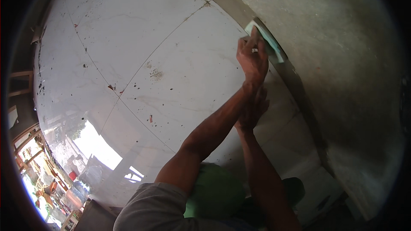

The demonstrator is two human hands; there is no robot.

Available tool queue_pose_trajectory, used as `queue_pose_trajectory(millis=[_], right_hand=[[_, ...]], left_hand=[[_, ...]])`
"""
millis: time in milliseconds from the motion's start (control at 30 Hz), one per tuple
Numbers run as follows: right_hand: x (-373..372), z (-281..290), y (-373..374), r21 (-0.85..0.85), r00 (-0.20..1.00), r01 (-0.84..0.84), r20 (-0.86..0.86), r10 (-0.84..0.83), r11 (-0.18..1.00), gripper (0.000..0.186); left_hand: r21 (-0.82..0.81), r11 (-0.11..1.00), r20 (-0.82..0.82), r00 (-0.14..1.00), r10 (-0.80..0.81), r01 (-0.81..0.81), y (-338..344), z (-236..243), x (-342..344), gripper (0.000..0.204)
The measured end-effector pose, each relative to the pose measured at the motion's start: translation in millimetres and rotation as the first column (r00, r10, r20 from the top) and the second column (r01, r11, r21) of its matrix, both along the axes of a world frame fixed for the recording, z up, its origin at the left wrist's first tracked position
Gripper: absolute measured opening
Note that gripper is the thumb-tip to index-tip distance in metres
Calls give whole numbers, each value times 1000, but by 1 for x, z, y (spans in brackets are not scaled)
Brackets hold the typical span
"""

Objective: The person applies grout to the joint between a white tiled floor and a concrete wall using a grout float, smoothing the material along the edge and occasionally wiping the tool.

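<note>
My left hand (253,57) is stretched out to the upper right, closed on a thin, pale green flat piece (274,48). One finger lies along its face, and a ring shows on that hand. The piece is pressed lengthwise on a darker, damp-looking strip (299,83) along the foot of the wall. Whether it is a stiff float or a folded cloth is unclear. Beneath my left forearm, my right hand (255,109) hovers or rests near the floor's edge. Its fingers look partly spread, with nothing seen in them, though shadow and the left wrist cover part of it.
Glossy white floor tiles (188,77) carry crumbs and small debris. A bare grey cement wall (342,38) rises on the right. Low in the middle is a green rounded form (216,192) under my arms. Cluttered bottles and wooden frames (51,188) stand at the lower left.
</note>
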State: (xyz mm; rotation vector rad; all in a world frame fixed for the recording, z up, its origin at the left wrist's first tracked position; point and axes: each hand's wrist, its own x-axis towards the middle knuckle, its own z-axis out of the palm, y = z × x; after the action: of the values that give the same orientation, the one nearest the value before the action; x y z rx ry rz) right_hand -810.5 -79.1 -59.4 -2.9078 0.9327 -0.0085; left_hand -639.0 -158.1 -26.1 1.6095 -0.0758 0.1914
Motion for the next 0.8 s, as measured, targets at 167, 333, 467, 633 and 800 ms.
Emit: queue_pose_trajectory(millis=[167, 333, 467, 633, 800], right_hand=[[1, -3, 9, -31, 999, 22, 29, -21, 999, 83], [-6, -4, -7, -61, 998, 9, 68, -5, 998, 82], [7, -2, 5, -44, 999, 46, -11, -46, 998, 86], [-2, 11, -7, 88, 998, 58, -44, -55, 994, 83], [-2, -6, 7, -10, 997, 36, 69, -35, 999, 81]], left_hand=[[146, 989, -43, 999, 17, -11, 22, -19, 28, 40], [45, 999, -34, 999, 19, -18, -2, -9, 0, 34], [-64, 979, -259, 944, -203, 193, 29, -31, 61, 35], [64, 998, 62, 998, -4, 0, -7, -12, -7, 41], [69, 986, -182, 974, -134, 149, 24, -43, 58, 38]])
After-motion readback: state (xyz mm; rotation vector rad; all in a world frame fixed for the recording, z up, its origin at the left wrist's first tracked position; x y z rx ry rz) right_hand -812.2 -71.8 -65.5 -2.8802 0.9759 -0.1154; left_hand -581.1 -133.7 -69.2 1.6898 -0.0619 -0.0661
